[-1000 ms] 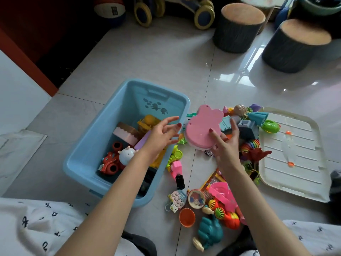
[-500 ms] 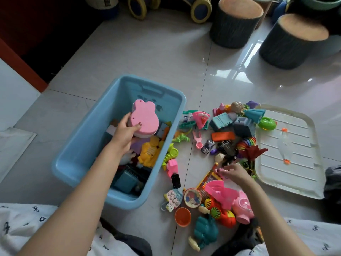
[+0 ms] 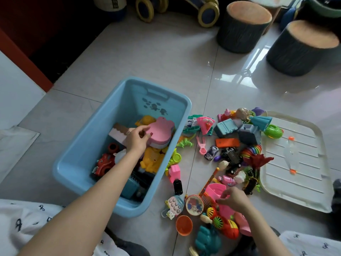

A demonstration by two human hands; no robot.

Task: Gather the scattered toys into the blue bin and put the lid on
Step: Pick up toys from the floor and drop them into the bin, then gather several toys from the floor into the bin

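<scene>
The blue bin (image 3: 84,150) stands on the tiled floor at centre left, holding several toys such as a red car (image 3: 103,164) and a yellow toy (image 3: 153,160). My left hand (image 3: 135,140) is inside the bin and pinches the edge of a pink bunny-shaped toy (image 3: 161,133) lying on the pile. Scattered toys (image 3: 230,145) cover the floor right of the bin. My right hand (image 3: 234,199) is low in that pile, fingers curled on a pink plastic toy (image 3: 215,189). The cream lid (image 3: 304,182) lies flat at the right.
Two dark stump stools (image 3: 243,24) (image 3: 302,47) stand at the back right. A ride-on toy's wheels (image 3: 208,13) and a ball (image 3: 110,4) are at the back. My knees in patterned trousers (image 3: 27,222) frame the bottom edge.
My left hand took the pink bunny toy from my right hand and lowered it into the bin. My right hand dropped to the near pile and closed on a pink plastic toy.
</scene>
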